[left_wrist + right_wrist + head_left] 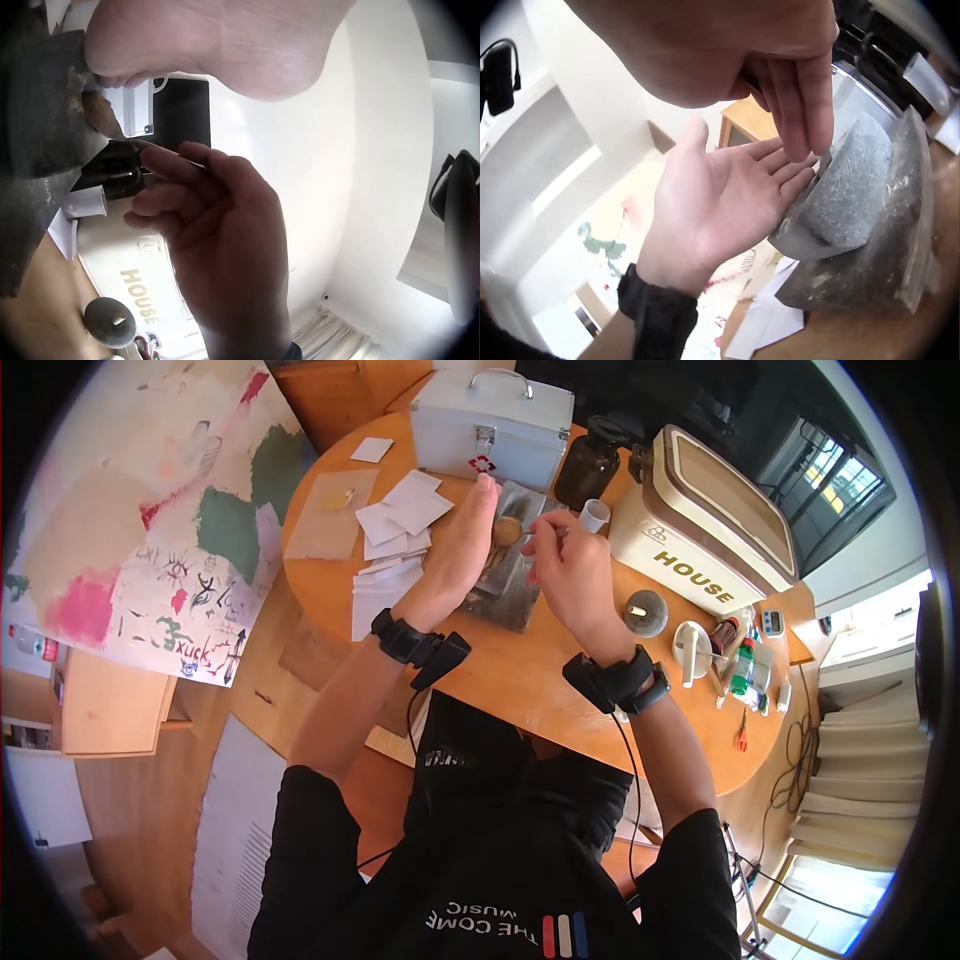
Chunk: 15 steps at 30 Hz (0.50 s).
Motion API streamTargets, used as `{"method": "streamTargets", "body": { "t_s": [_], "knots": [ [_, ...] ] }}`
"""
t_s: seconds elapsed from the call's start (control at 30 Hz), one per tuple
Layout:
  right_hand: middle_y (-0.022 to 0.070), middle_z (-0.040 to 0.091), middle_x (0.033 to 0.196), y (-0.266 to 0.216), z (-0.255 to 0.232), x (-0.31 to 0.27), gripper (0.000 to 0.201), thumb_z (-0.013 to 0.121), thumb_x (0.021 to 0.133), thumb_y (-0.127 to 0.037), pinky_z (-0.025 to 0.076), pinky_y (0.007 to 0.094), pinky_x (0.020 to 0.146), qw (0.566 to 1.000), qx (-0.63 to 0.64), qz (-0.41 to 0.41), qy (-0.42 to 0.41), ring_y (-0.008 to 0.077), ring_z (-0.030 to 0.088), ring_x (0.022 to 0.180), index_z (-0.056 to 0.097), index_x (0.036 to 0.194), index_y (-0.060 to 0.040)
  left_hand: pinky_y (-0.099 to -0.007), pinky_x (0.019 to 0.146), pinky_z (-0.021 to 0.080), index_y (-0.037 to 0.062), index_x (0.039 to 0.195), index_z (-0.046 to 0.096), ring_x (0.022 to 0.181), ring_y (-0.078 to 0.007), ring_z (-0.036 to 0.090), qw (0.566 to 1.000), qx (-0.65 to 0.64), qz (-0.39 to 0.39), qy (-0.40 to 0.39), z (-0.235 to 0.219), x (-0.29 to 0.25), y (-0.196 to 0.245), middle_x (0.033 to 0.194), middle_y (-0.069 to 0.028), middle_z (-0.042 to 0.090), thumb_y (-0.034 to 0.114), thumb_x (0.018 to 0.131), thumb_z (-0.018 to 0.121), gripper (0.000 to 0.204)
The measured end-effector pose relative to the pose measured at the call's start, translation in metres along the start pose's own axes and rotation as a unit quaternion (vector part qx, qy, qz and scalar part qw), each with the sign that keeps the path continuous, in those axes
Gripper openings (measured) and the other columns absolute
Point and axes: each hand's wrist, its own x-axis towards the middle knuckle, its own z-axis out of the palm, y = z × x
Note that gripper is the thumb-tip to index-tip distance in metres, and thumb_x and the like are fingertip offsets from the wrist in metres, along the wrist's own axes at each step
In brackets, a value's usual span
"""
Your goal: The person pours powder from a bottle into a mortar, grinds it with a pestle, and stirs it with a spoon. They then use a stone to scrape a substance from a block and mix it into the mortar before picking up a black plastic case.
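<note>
Pinches thin spoon-like tool (508, 531) in right hand (572, 567), with grip clamped on handle (133, 140) | points brown head (99, 114) leftward, long axis crosswise, toward straight-fingered, unloaded left hand (463, 550) | holds head over grey slab (508, 610), inboard of tabletop's (510, 695) near edge; cannot tell contact.

Looks like a home living room, doubling as an art corner. Round wooden table (510, 680) by a large dark glossy screen (720, 420); wood-look floor (130, 800); long pale curtain (850, 780) at the side. Wooden cabinet (110, 710) opposite. Art use: big board (225, 530) of paint patches and doodles. Cream storage box (690, 550) lettered "HOUSE".
</note>
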Motion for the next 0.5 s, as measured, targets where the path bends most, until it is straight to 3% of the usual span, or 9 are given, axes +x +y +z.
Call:
{"method": "streamTargets", "body": {
  "t_s": [0.07, 0.17, 0.27, 0.37, 0.5],
  "knots": [
    [0.0156, 0.072, 0.076, 0.004, 0.008, -0.001, 0.009, 0.063, 0.098, -0.007, 0.053, 0.0360, 0.050, 0.977, -0.132, -0.166, 0.021, 0.0278, 0.069, 0.057, 0.064, 0.096, 0.0015, -0.0429, 0.133, 0.010, -0.0061, 0.165, 0.014, 0.162, -0.0318, 0.015, 1.000, 0.001, -0.001, -0.009, -0.004, 0.000, -0.002, 0.172, -0.0265, 0.020, 0.075, 0.106, 0.027, 0.102],
    [0.0134, 0.066, 0.073, -0.009, 0.009, -0.010, 0.006, 0.067, 0.092, -0.004, 0.053, 0.0395, 0.051, 0.947, -0.224, -0.231, -0.002, 0.0320, 0.067, 0.059, 0.061, 0.093, -0.0026, -0.0428, 0.133, 0.011, -0.0069, 0.165, 0.014, 0.162, -0.0328, 0.016, 1.000, 0.004, 0.007, -0.016, -0.005, 0.001, -0.003, 0.172, -0.0271, 0.019, 0.075, 0.106, 0.025, 0.102],
    [0.0105, 0.062, 0.072, -0.006, 0.008, -0.015, 0.009, 0.067, 0.089, -0.003, 0.053, 0.0408, 0.052, 0.914, -0.276, -0.296, -0.021, 0.0302, 0.066, 0.059, 0.059, 0.092, -0.0050, -0.0431, 0.132, 0.014, -0.0079, 0.164, 0.016, 0.162, -0.0343, 0.018, 0.999, 0.021, 0.023, -0.027, -0.004, 0.001, 0.001, 0.171, -0.0275, 0.022, 0.075, 0.106, 0.023, 0.101],
    [0.0092, 0.060, 0.072, -0.005, 0.001, -0.019, 0.011, 0.068, 0.088, -0.003, 0.052, 0.0409, 0.053, 0.895, -0.302, -0.322, -0.058, 0.0291, 0.065, 0.061, 0.059, 0.093, -0.0058, -0.0430, 0.132, 0.016, -0.0078, 0.164, 0.019, 0.161, -0.0350, 0.020, 0.998, 0.038, 0.043, -0.019, -0.001, -0.001, 0.005, 0.171, -0.0271, 0.024, 0.075, 0.106, 0.023, 0.101],
    [0.0100, 0.062, 0.076, 0.001, -0.016, -0.023, 0.012, 0.069, 0.088, -0.001, 0.052, 0.0417, 0.055, 0.911, -0.256, -0.319, -0.054, 0.0303, 0.066, 0.064, 0.063, 0.098, -0.0045, -0.0424, 0.131, 0.020, -0.0077, 0.162, 0.025, 0.159, -0.0329, 0.026, 0.998, 0.064, 0.014, -0.008, -0.004, 0.000, 0.001, 0.169, -0.0246, 0.031, 0.071, 0.108, 0.024, 0.096]
  ]
}}
